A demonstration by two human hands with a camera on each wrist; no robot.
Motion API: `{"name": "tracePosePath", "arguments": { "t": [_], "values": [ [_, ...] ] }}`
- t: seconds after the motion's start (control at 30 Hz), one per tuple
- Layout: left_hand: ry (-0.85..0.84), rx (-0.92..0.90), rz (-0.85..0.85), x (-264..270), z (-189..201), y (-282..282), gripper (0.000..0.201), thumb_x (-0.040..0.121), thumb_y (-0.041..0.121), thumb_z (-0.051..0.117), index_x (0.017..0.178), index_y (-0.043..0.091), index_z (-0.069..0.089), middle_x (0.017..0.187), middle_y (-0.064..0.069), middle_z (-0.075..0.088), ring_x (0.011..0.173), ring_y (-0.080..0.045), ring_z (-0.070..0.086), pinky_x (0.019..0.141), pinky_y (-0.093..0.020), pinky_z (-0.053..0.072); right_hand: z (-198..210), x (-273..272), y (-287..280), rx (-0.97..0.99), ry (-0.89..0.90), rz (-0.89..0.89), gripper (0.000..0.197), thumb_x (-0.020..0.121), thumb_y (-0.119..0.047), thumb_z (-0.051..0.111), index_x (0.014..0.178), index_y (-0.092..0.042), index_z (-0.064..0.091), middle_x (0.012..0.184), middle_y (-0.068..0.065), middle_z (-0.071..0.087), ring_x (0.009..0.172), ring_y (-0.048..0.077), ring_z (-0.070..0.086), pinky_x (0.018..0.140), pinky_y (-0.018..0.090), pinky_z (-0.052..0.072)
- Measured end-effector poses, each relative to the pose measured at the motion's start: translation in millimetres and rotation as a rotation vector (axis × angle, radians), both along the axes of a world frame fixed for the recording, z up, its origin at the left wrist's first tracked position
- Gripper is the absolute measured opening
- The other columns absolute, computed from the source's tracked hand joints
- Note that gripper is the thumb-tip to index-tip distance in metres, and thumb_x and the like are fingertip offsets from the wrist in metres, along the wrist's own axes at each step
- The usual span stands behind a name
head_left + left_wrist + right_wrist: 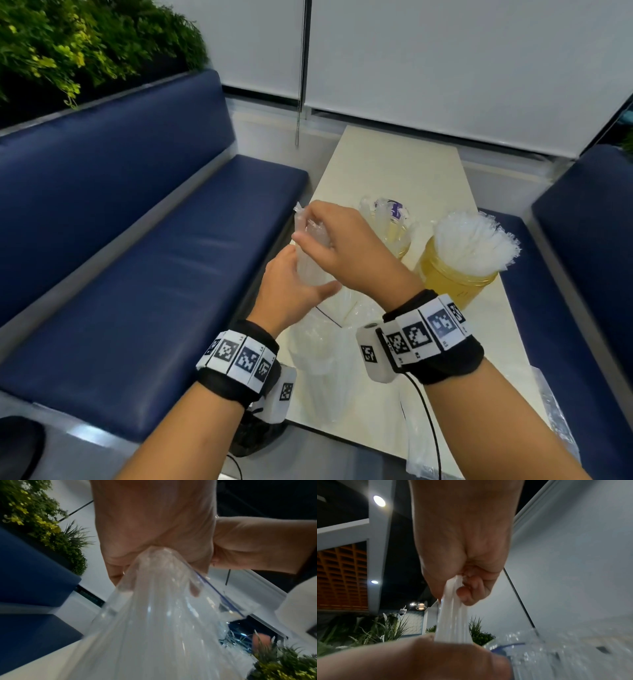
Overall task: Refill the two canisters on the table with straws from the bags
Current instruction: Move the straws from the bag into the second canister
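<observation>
Two wrists banded with coded markers reach over the worktop [404, 161], where a refill is under way. The left hand [287, 294] is wrapped around the neck of a clear plastic bag [318, 342] of straws, apparently to keep the floppy film steady and upright. Directly above it, the right hand [346, 246] pinches a small bunch of straws [453, 615] between curled fingers and thumb, most likely to draw them up out of the bag's mouth. Just right of that hand stands a yellow-tinted canister [452, 281] already packed with wrapped straws fanning above its rim. Beyond the right hand sits the second canister [390, 229], which holds far fewer straws and, by that measure, looks the likely destination for this handful. More clear bag film lies below the right wrist at the worktop's near edge. A blue bench seat [154, 260] runs to the left of the left hand.
</observation>
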State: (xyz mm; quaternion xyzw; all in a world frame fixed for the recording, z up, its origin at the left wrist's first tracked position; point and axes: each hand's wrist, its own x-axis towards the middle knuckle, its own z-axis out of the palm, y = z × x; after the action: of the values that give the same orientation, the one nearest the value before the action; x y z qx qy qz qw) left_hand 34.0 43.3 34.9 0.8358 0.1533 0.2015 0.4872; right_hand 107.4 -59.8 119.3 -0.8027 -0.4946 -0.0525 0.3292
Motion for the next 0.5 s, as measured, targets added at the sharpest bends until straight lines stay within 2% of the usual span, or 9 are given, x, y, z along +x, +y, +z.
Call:
{"name": "tracePosePath", "arguments": {
  "t": [0.03,0.1,0.17,0.23,0.3,0.4,0.43,0.5],
  "values": [
    [-0.037,-0.016,0.003,2.0,-0.1,-1.6,0.052,0.068,0.047,0.085,0.112,0.029,0.062,0.102,0.014,0.068,0.094,-0.004,0.065,0.078,-0.032,0.059,-3.3,0.4,0.7,0.068,0.022,-0.014,0.022,0.093,-0.034,0.065,0.105,-0.015,0.063,0.094,-0.007,0.065,0.083,0.009,0.060,0.072,0.025,0.052],
    [-0.080,0.016,-0.003,5.4,1.2,-4.6,0.034,0.079,0.032,0.078,0.109,0.034,0.062,0.095,0.016,0.069,0.090,-0.001,0.066,0.074,-0.027,0.058,-13.2,0.6,1.9,0.233,0.189,-0.071,0.034,0.084,-0.043,0.074,0.104,-0.019,0.063,0.093,-0.011,0.064,0.084,0.009,0.062,0.069,0.026,0.055],
    [-0.100,0.093,-0.008,7.8,3.8,-6.2,0.015,0.084,0.028,0.066,0.094,0.036,0.058,0.081,0.014,0.066,0.077,-0.004,0.065,0.061,-0.023,0.054,-25.2,-0.1,5.1,0.268,0.333,-0.125,0.047,0.072,-0.056,0.080,0.102,-0.024,0.063,0.093,-0.013,0.064,0.082,0.006,0.063,0.069,0.027,0.056],
    [-0.136,0.101,-0.005,9.2,2.6,-6.4,0.008,0.086,0.023,0.060,0.082,0.030,0.057,0.073,0.009,0.062,0.068,-0.007,0.063,0.054,-0.023,0.051,-38.4,-2.6,9.9,0.186,0.290,-0.140,0.045,0.068,-0.059,0.079,0.091,-0.024,0.064,0.085,-0.009,0.066,0.076,0.008,0.065,0.067,0.029,0.056],
    [-0.105,0.053,0.018,9.9,0.3,-4.8,0.004,0.084,0.022,0.064,0.084,0.024,0.062,0.072,0.009,0.063,0.067,-0.006,0.063,0.053,-0.022,0.052,-45.8,-4.8,15.1,0.194,0.225,-0.167,0.032,0.075,-0.048,0.078,0.078,-0.021,0.061,0.072,-0.007,0.062,0.066,0.010,0.062,0.058,0.024,0.050],
    [-0.032,-0.004,0.040,10.3,-2.7,-0.8,0.015,0.079,0.025,0.074,0.089,0.025,0.063,0.074,0.011,0.065,0.068,-0.006,0.064,0.050,-0.017,0.049,-40.6,-1.2,20.2,0.225,0.201,-0.204,0.028,0.082,-0.037,0.075,0.070,-0.016,0.061,0.062,-0.003,0.060,0.057,0.012,0.062,0.047,0.021,0.045],
    [-0.016,-0.002,0.028,10.9,-4.6,1.4,0.024,0.075,0.032,0.078,0.092,0.027,0.062,0.078,0.011,0.067,0.071,-0.005,0.065,0.053,-0.018,0.050,-33.7,1.0,20.7,0.237,0.201,-0.205,0.029,0.082,-0.036,0.074,0.067,-0.014,0.061,0.059,0.000,0.060,0.054,0.014,0.062,0.045,0.026,0.047],
    [0.012,-0.011,0.018,11.1,-8.6,6.2,0.042,0.065,0.050,0.082,0.095,0.028,0.062,0.089,0.010,0.067,0.078,-0.006,0.066,0.061,-0.026,0.057,-13.6,8.8,21.4,0.279,0.212,-0.185,0.034,0.083,-0.032,0.071,0.064,-0.006,0.061,0.055,0.008,0.059,0.048,0.019,0.059,0.043,0.036,0.047]
  ]
}}
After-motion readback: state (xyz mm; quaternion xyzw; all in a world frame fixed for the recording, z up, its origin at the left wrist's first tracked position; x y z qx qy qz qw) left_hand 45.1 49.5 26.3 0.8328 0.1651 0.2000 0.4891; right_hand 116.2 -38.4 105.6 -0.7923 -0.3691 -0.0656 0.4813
